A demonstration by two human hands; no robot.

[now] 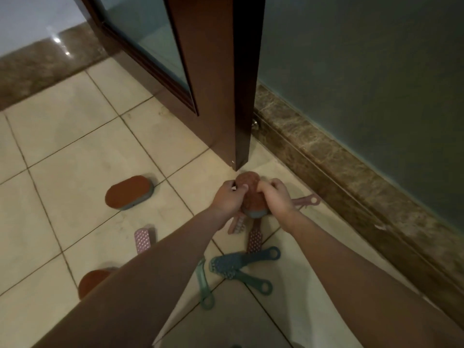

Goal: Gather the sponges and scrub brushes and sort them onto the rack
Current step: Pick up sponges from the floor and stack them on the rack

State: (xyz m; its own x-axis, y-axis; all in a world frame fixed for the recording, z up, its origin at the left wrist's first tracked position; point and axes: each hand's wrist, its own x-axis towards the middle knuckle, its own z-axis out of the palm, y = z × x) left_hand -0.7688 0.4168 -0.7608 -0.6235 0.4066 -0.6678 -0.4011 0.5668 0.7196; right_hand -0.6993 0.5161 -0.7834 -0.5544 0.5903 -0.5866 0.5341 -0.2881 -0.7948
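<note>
Both arms reach forward, low over the tiled floor [75, 146], just short of the bottom corner of the door [226, 109].

- Left hand [229, 198] and right hand [277, 197] hold one sponge [247, 182] between them. The fingers of each hand curl over its edge, left hand on its left side and right hand on its right.
- The sponge is oval, brown face up, with a blue-grey base showing at its near end. Cannot tell if it is clear of the floor.
- Second sponge [130, 193], same kind, lies flat on the floor to the left of the hands, well apart from them.
- Third sponge [91, 281] lies toward the near left, partly hidden by the left forearm.
- Pink brush [144, 241] lies alone, bristles up, between the second and third sponges.
- Below the hands is a loose heap: a small brush [237, 226], a red brush [253, 238], and a pink handle [311, 200] with a ring end pointing toward the skirting [339, 167].
- Nearer to the camera, a blue brush [232, 264] touches a teal handle [261, 285].
- Another teal handle [205, 285] lies beside the left forearm.
- Grey-green wall [376, 71] rises above the skirting on the right.
</note>
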